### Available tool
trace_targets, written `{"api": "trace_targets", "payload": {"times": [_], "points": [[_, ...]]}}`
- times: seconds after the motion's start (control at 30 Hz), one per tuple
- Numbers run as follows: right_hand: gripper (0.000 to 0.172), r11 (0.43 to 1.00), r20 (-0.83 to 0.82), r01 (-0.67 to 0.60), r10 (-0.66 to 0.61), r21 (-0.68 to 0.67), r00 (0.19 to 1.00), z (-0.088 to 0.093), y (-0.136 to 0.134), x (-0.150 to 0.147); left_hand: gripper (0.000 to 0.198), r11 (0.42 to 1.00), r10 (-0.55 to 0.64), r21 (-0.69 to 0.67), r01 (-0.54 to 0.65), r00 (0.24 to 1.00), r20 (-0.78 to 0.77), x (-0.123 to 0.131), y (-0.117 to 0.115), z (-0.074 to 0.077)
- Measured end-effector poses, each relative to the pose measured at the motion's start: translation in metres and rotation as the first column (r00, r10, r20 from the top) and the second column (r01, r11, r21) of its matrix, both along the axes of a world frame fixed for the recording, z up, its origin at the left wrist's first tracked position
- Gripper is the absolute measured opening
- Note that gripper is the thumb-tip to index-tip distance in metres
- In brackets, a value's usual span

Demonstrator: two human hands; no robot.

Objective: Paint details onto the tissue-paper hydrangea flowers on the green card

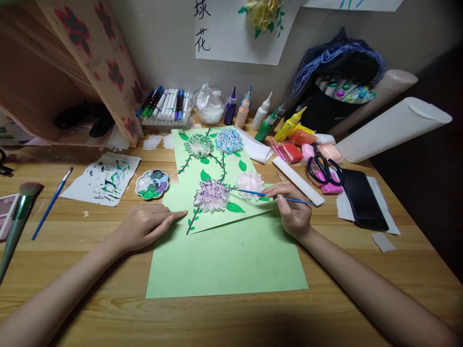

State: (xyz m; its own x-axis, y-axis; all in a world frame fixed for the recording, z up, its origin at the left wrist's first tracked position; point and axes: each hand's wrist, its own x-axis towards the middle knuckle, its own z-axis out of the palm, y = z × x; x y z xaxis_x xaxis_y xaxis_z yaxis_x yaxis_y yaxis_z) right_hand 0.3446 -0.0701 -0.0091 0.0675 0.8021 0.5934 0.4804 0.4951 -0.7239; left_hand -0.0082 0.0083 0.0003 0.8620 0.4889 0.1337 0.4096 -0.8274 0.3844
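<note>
My right hand (292,212) pinches a thin blue paintbrush (253,193) whose tip reaches a pale pink paper flower (250,183) on a light green sheet (208,173). That sheet carries painted stems, green leaves, and three more flowers: white-green (198,145), blue (228,140) and purple (211,195). My left hand (144,224) lies on the sheet's left edge, index finger stretched out and pressing the paper, the other fingers curled. A larger green sheet (227,262) lies underneath.
A flower-shaped paint palette (152,183) and a paint-smeared paper (104,179) lie to the left, with a blue brush (51,204) and a big makeup brush (16,218). Markers (166,103), paint bottles (265,123), clay pieces (302,144), scissors (323,168) and a black phone (363,200) stand behind and right.
</note>
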Motion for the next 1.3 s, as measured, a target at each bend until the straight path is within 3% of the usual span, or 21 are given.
{"api": "trace_targets", "payload": {"times": [0.77, 1.03, 1.3], "points": [[0.017, 0.998, 0.039, 0.001, 0.002, -0.062, 0.999, -0.0044, 0.0012, 0.0027, 0.037, 1.0, -0.012, -0.007, 0.013, 1.0, 0.013, 0.0006, 0.0009, 0.001], [0.018, 0.998, 0.01, 0.051, -0.052, 0.029, 0.999, -0.0024, -0.0002, 0.002, 0.038, 1.0, -0.003, 0.001, 0.003, 1.0, -0.005, 0.0006, 0.0007, 0.0016], [0.017, 0.999, 0.059, -0.005, 0.008, -0.054, 0.998, -0.0044, 0.0007, 0.0026, 0.039, 1.0, -0.022, 0.018, 0.022, 1.0, 0.003, 0.0005, 0.0012, 0.0008]]}}
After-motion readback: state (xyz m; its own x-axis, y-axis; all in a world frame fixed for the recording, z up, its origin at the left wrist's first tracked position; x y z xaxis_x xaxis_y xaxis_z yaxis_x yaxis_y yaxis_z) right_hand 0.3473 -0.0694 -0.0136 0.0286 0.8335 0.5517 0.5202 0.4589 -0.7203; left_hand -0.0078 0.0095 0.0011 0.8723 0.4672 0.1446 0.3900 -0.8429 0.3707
